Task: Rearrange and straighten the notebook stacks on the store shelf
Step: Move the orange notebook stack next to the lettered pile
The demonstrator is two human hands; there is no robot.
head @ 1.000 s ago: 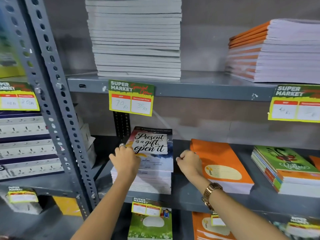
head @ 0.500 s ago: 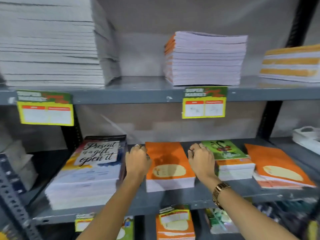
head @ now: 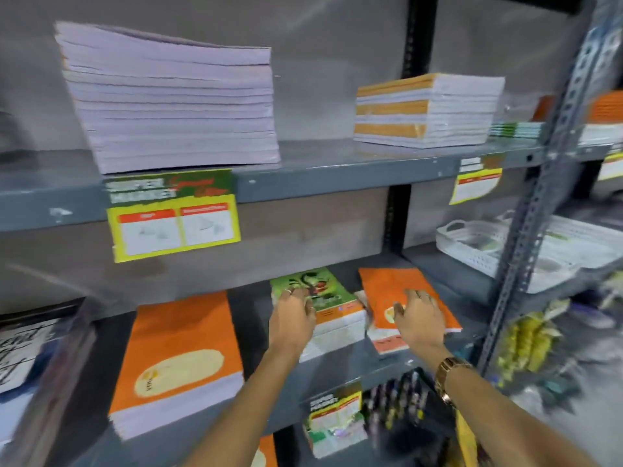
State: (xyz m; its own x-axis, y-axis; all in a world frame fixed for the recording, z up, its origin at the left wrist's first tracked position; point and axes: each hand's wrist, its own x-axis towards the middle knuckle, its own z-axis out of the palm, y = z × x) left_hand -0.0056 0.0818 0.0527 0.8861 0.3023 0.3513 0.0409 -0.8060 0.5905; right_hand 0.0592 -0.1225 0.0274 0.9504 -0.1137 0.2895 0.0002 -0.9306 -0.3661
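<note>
While the whole frame is smeared by motion blur, two bare hands can be made out at the lower centre, reaching onto the grey metal middle shelf (head: 337, 369). The left hand (head: 292, 320) is laid against the left edge of the green-covered notebook stack (head: 323, 298), its fingers (head: 305, 303) curled narrowly onto the cover; whether the stack is actually gripped cannot be told. The right hand (head: 419, 320), with a gold wristwatch (head: 450, 372) worn on its wrist, is spread flat over the orange-covered notebook stack (head: 387, 288) just right of the green one, fingers wide and nothing held. That orange stack is seen tilted and fanned, its lower books sticking out at the front. A second, larger orange-covered notebook stack with a cream oval label (head: 178, 358) lies well apart at lower left of the frame. On the upper grey shelf (head: 320, 176) a tall pale lilac stack of notebooks (head: 172, 99) stands at upper left and a shorter orange-and-white stack (head: 424, 111) at upper right. Yellow-and-green price tags (head: 172, 214) are hung from the upper shelf's front edge. White plastic baskets (head: 478, 244) are seen at right.
</note>
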